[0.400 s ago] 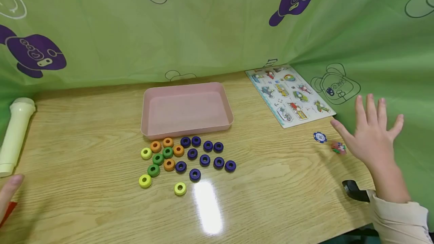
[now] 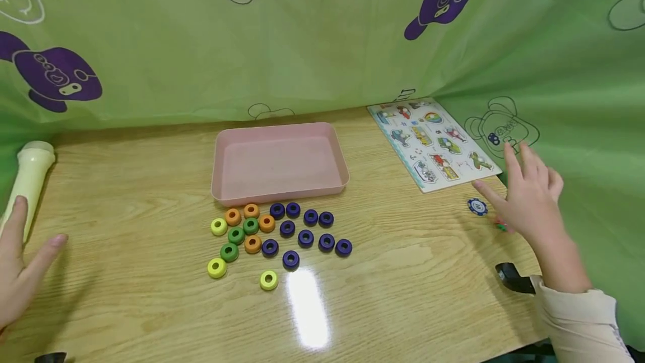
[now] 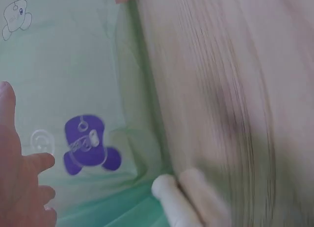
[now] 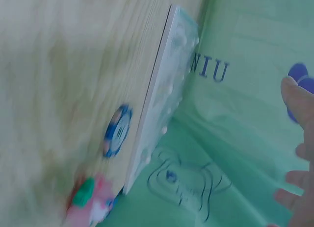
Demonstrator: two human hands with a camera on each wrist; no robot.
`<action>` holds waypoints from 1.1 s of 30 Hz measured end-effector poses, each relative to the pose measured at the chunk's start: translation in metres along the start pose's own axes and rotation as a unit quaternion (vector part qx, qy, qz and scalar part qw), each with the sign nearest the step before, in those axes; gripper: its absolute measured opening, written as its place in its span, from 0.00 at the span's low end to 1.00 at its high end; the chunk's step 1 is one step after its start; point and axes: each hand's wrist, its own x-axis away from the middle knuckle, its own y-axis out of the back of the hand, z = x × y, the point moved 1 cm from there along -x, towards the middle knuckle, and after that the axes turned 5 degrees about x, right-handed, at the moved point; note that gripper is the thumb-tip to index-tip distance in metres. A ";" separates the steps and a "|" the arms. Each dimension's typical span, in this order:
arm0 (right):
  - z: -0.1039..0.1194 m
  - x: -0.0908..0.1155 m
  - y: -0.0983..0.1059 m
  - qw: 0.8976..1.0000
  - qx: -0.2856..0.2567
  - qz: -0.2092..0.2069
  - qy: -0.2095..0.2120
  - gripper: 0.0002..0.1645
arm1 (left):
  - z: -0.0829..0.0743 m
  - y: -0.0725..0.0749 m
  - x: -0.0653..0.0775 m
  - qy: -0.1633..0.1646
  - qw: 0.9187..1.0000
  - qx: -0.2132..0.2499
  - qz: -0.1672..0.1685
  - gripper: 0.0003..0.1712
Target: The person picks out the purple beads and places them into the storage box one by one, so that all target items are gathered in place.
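At the head view's left edge, my left hand (image 2: 21, 273) hovers over the table with fingers extended and holds nothing. It partly covers a pale microphone-shaped stick (image 2: 31, 175). My right hand (image 2: 535, 206) is raised at the right, fingers spread and slightly bent, with nothing in them. Near it lie a blue and white poker chip (image 2: 477, 206) and a small pink and green trinket (image 4: 91, 202), which the hand partly hides in the head view. Several purple rings (image 2: 305, 238), orange rings (image 2: 253, 244), green rings (image 2: 229, 252) and yellow rings (image 2: 269, 280) lie mid-table.
Behind the rings stands a shallow pink tray (image 2: 279, 164). A puzzle board (image 2: 434, 144) with vehicle pictures lies at the back right. Green printed cloth (image 2: 322, 43) hangs along the back and right sides of the wooden table (image 2: 403, 296).
My left hand has come further into view from the left edge. My right hand has shifted left and its fingers have bent a little. The rings and tray stay put.
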 end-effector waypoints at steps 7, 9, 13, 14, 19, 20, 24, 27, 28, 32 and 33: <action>0.042 -0.017 -0.014 0.992 -0.100 -0.004 0.076 0.39 | -0.015 -0.017 -0.032 -0.036 0.994 0.032 0.099 0.44; 0.056 -0.021 -0.019 0.985 -0.130 0.013 0.111 0.32 | -0.022 -0.024 -0.038 -0.010 0.983 0.105 0.151 0.43; 0.085 -0.029 -0.030 0.959 -0.193 0.069 0.194 0.21 | -0.034 -0.041 -0.049 0.035 0.949 0.208 0.234 0.40; 0.092 -0.031 -0.033 0.950 -0.211 0.086 0.213 0.20 | -0.036 -0.046 -0.052 0.042 0.941 0.224 0.250 0.39; 0.127 -0.035 -0.046 0.898 -0.275 0.182 0.292 0.21 | -0.047 -0.069 -0.065 0.046 0.919 0.256 0.296 0.37; 0.134 -0.035 -0.048 0.887 -0.283 0.199 0.305 0.21 | -0.050 -0.073 -0.067 0.044 0.916 0.261 0.301 0.37; 0.159 -0.034 -0.056 0.858 -0.286 0.248 0.348 0.24 | -0.061 -0.088 -0.075 0.041 0.902 0.284 0.323 0.38; 0.171 -0.035 -0.064 0.849 -0.279 0.265 0.363 0.26 | -0.067 -0.097 -0.078 0.041 0.891 0.302 0.336 0.37; 0.175 -0.035 -0.067 0.846 -0.277 0.272 0.366 0.26 | -0.068 -0.101 -0.078 0.040 0.888 0.307 0.341 0.37; 0.187 -0.034 -0.078 0.836 -0.263 0.290 0.384 0.26 | -0.069 -0.113 -0.081 0.025 0.876 0.331 0.351 0.37; 0.189 -0.034 -0.080 0.834 -0.260 0.293 0.390 0.25 | -0.070 -0.116 -0.081 0.019 0.874 0.335 0.350 0.38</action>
